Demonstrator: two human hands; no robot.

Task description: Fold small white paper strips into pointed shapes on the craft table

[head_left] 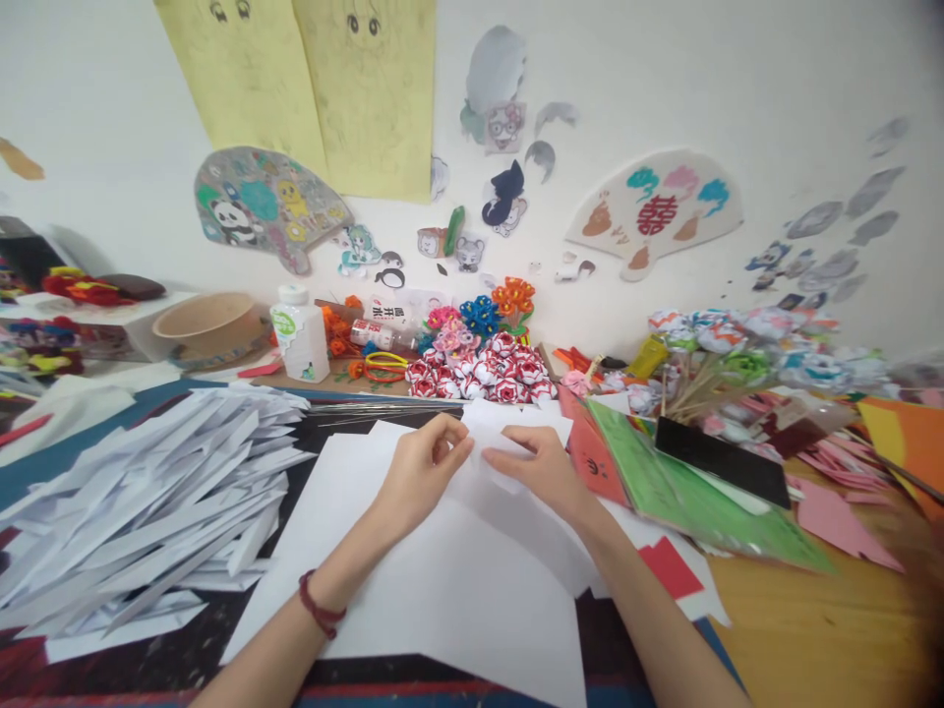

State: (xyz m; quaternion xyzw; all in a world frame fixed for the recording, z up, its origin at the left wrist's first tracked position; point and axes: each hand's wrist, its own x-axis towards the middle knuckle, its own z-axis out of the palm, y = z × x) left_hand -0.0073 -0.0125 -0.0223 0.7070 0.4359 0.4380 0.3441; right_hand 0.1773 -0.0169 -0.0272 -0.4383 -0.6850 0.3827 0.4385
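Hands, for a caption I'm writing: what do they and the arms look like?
The left hand and right hand are bare, with no gloves or rings visible. A dark red, cord-like bracelet circles the left wrist. No sleeves show.

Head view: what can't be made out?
- Thin white paper at the hands, head view: outline blurs into white sheets.
- Right hand's grip, head view: lower fingers hidden behind the hand.
- Yellow paper drawings, head view: tops cut off by upper edge.
- White bottle's small print, head view: too small, blurred.
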